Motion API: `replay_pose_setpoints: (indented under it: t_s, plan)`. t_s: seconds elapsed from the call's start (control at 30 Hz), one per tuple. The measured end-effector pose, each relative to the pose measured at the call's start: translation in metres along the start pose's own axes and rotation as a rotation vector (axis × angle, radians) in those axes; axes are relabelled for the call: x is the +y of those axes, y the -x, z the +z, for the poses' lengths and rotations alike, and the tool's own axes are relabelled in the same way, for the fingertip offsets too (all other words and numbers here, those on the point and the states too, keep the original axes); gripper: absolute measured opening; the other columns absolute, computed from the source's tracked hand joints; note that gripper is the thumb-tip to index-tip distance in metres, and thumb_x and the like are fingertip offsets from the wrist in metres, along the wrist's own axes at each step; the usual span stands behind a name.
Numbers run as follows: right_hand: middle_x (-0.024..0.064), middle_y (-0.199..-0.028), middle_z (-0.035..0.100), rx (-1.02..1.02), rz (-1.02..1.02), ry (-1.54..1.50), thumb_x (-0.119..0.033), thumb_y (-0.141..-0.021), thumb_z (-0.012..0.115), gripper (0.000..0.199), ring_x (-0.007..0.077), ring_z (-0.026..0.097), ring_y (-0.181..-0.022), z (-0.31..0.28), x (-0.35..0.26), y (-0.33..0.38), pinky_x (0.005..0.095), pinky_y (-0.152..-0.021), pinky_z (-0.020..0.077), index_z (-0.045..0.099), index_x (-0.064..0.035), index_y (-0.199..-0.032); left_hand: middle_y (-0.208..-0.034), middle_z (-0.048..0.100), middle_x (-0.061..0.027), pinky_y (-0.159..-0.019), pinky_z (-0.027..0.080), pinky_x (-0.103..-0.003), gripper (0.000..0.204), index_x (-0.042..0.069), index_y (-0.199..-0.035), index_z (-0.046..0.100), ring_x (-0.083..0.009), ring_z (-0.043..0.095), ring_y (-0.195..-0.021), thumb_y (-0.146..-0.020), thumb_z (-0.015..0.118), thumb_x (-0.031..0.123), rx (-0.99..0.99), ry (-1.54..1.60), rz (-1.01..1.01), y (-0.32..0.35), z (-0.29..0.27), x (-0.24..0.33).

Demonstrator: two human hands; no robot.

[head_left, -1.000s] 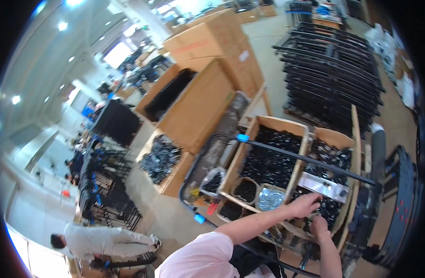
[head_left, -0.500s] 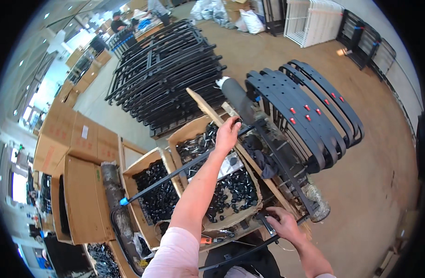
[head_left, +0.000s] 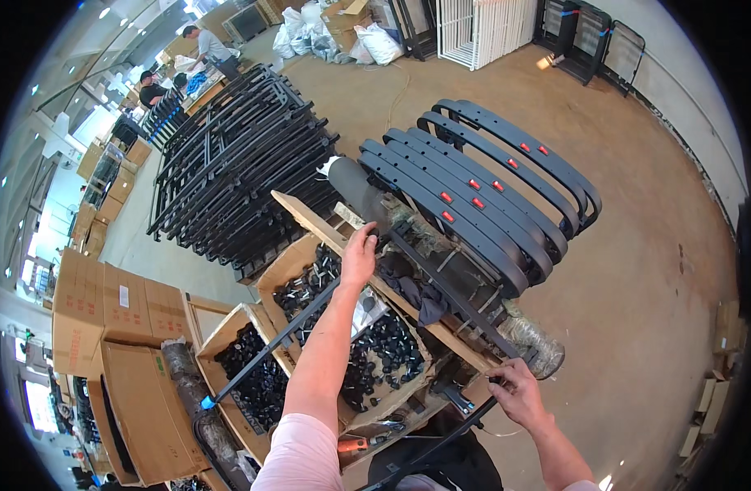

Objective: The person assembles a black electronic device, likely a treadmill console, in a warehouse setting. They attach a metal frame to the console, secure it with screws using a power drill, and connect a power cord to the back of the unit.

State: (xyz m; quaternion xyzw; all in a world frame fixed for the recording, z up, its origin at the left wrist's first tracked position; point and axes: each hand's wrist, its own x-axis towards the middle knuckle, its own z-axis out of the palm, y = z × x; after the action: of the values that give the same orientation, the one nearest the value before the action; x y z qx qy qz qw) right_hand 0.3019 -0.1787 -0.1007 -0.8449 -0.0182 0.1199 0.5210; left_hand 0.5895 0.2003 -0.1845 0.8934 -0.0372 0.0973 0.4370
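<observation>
I have the left hand at the far end of the black metal frame, fingers curled narrow around a small dark piece; whether that is a loose fitting or the tube itself, I cannot tell. The right hand is bent in a narrow pinch on the near bar, close to the corner; its fingertips hide whatever they touch. The frame lies across the cardboard bins, above the loose black fittings, beside the wooden plank. To work well here, I'd say, both ends want equal, gentle pressure, so the frame doesn't rock on the bin edges. I'd press in line with the tube rather than sideways, and mind the dark cloth near the long bar, which could snag.
</observation>
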Motion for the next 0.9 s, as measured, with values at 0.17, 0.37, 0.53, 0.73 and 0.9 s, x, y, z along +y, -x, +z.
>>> replay_pose_setpoints:
  t_s: [0.17,0.37,0.53,0.73,0.9]
  plan:
    - [0.0093,-0.112,0.058,-0.008,0.019,0.042,-0.009,-0.091,0.077,0.028,0.0189,0.063,-0.086,-0.002,-0.002,0.002,0.0325,-0.075,0.0558,0.077,-0.0064,-0.119,-0.137,0.070,-0.0198,-0.110,0.049,-0.042,0.037,0.010,-0.144,0.063,-0.0372,0.065,-0.131,-0.110,0.055,0.021,-0.028,0.018,-0.077,0.000,-0.003,0.005]
    - [0.0091,-0.114,0.058,0.040,0.056,0.078,-0.005,-0.090,0.077,0.029,0.0188,0.063,-0.089,0.001,-0.004,0.009,0.0333,-0.077,0.0557,0.076,-0.0057,-0.119,-0.138,0.069,-0.0180,-0.111,0.049,-0.041,0.034,0.009,-0.141,0.065,-0.0358,0.064,-0.132,-0.109,0.054,0.014,-0.012,0.021,0.056,0.004,-0.001,0.000]
    - [0.0086,-0.115,0.058,0.093,0.068,0.126,-0.004,-0.088,0.077,0.031,0.0211,0.062,-0.095,0.001,-0.011,0.017,0.0326,-0.079,0.0539,0.075,-0.0060,-0.119,-0.137,0.068,-0.0164,-0.112,0.048,-0.039,0.033,0.009,-0.138,0.066,-0.0344,0.063,-0.132,-0.108,0.052,0.008,-0.052,0.082,0.105,0.001,-0.002,-0.011]
    - [0.0105,-0.112,0.060,0.175,0.084,0.227,-0.002,-0.088,0.075,0.031,0.0224,0.064,-0.092,-0.005,-0.006,0.031,0.0348,-0.078,0.0549,0.073,-0.0055,-0.119,-0.131,0.069,-0.0143,-0.113,0.047,-0.040,0.033,0.011,-0.134,0.069,-0.0323,0.062,-0.130,-0.106,0.053,0.010,-0.050,0.070,0.116,-0.003,0.002,-0.013]
    - [0.0113,-0.106,0.064,0.321,0.152,0.346,-0.001,-0.087,0.075,0.033,0.0225,0.066,-0.092,-0.012,-0.012,0.031,0.0351,-0.079,0.0553,0.070,-0.0032,-0.119,-0.132,0.069,-0.0146,-0.112,0.048,-0.043,0.031,0.017,-0.133,0.071,-0.0335,0.061,-0.130,-0.104,0.064,0.021,0.010,0.002,0.157,-0.008,0.009,-0.043]
